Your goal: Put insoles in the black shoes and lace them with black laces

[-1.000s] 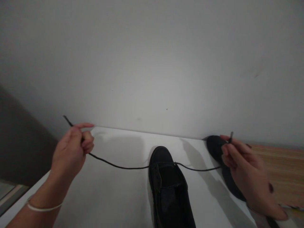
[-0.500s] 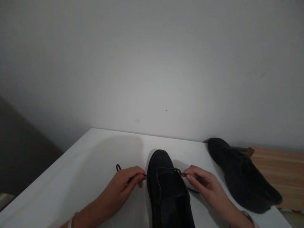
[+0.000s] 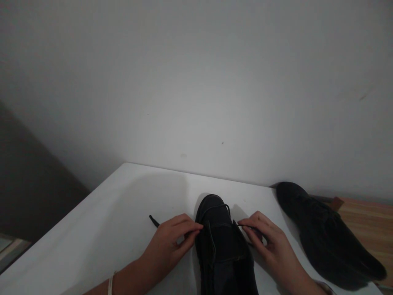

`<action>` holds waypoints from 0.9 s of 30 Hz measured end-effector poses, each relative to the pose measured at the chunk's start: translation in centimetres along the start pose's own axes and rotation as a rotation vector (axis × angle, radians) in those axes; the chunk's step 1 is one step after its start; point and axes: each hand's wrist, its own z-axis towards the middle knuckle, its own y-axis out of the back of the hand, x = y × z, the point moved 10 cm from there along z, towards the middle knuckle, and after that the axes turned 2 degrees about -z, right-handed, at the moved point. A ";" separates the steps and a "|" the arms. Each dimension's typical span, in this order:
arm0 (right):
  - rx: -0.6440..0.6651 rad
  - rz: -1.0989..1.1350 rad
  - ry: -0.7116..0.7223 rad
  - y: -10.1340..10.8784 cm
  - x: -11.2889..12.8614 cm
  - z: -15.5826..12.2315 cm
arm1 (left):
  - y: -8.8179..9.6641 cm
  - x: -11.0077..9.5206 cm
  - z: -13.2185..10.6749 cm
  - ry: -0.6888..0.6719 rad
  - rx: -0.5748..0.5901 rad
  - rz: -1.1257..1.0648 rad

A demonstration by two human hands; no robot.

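A black lace-up shoe (image 3: 219,250) rests on the white table with its toe pointing away from me; its heel runs out of the frame. My left hand (image 3: 175,237) pinches the lace at the shoe's left eyelet flap, thumb and forefinger touching the shoe. One black lace end (image 3: 154,221) sticks out behind that hand. On the other side my right hand (image 3: 270,239) is closed on a thin stretch of black shoelace (image 3: 242,225) beside the right flap. Part of the lace bows loosely over the toe. Inside both palms, little can be seen.
A second black shoe (image 3: 325,237) stands at the right, near a wood-grain board (image 3: 365,225). The white table (image 3: 132,205) meets a grey wall (image 3: 196,102) at the back. Its left edge slants down toward a dark area.
The lace that lay straight across the shoe now bows forward over the toe. My left fingers have come onto the shoe's left flap. The view has shifted slightly.
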 end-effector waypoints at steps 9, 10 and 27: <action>0.034 -0.094 0.072 -1.0 1.9 0.3 | -0.2 -1.3 0.1 -0.101 -0.036 0.225; 0.027 -0.105 0.075 -1.0 2.1 0.4 | -0.3 -1.6 0.2 -0.116 -0.034 0.254; -0.156 -0.379 0.186 0.0 3.9 -0.3 | -0.1 -2.5 0.7 -0.148 -0.070 0.397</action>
